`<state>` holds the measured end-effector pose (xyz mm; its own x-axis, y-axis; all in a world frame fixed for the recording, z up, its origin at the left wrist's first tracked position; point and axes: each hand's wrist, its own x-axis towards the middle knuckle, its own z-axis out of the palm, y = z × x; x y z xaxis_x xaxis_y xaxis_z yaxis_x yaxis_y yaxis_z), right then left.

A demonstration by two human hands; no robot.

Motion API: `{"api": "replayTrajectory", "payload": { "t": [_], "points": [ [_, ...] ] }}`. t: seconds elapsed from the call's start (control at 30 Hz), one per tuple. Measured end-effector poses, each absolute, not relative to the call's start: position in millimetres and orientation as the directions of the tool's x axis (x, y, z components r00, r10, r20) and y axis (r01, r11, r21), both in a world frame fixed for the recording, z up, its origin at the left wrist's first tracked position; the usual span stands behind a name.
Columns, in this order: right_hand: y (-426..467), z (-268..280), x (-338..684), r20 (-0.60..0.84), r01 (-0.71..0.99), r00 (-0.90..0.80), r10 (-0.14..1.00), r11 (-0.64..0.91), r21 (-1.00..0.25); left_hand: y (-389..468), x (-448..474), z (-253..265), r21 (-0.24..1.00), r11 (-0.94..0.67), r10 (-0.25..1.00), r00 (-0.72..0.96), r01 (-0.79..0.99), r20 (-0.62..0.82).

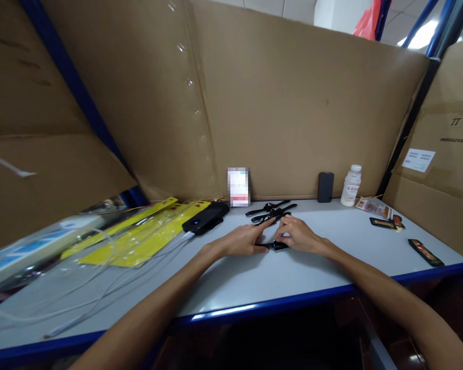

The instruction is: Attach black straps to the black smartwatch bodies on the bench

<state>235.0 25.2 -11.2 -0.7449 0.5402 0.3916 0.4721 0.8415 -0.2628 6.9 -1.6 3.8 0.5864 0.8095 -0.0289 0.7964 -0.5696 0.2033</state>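
Working close together, your L hand (247,239) and R hand (298,235) meet over a small blk piece (281,246) on the grey table (312,277), right in front of you. R fingertips are pinched on it; L hand is at its left side, but can't tell if those fingers grip. More blk parts (273,214) lie just behind, twds the cardboard wall (278,113). Pwr bank (202,219) w/ white cable (185,236) & yellow packs (154,242) sit off left; dark phone (325,187) & bottle (350,191) stand back right.

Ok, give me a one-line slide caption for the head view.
Left hand and right hand handle a black item on a pale tabletop, other black pieces lying beyond.
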Motion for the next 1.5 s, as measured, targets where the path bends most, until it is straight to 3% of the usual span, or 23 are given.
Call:
{"api": "replayTrajectory", "payload": {
  "t": [0.07,0.27,0.43,0.57,0.8,0.97,1.07,1.2,1.5],
  "points": [
    [26,-13,233,0.371,0.488,-0.717,0.590,0.805,-0.336,-1,6,4,0.204,-0.572,0.805,0.591,0.794,-0.041],
    [36,-24,229,0.220,0.430,-0.578,0.786,0.522,-0.736,1,4,-6,0.213,-0.559,0.820,0.573,0.801,-0.005],
    [43,-27,231,0.125,0.354,-0.586,0.801,0.392,-0.849,1,5,-7,0.227,-0.573,0.811,0.585,0.787,0.017],
    [43,-22,235,0.123,0.363,-0.641,0.758,0.441,-0.821,-3,8,4,0.174,-0.596,0.791,0.610,0.784,-0.039],
    [41,-5,250,0.067,0.356,-0.773,0.631,0.518,-0.778,-4,8,2,0.200,-0.539,0.832,0.554,0.819,-0.029],
    [35,-4,249,0.183,0.483,-0.755,0.630,0.722,-0.495,-3,9,1,0.181,-0.569,0.809,0.586,0.802,-0.054],
    [32,-3,246,0.190,0.525,-0.758,0.624,0.756,-0.391,-2,9,-2,0.211,-0.539,0.833,0.553,0.816,-0.012],
    [26,2,247,0.171,0.554,-0.748,0.642,0.745,-0.372,-2,8,-2,0.212,-0.551,0.826,0.563,0.807,0.002],
    [21,-2,243,0.235,0.469,-0.792,0.563,0.808,-0.355,-2,9,-2,0.183,-0.552,0.826,0.563,0.813,-0.011]
  ]
}}
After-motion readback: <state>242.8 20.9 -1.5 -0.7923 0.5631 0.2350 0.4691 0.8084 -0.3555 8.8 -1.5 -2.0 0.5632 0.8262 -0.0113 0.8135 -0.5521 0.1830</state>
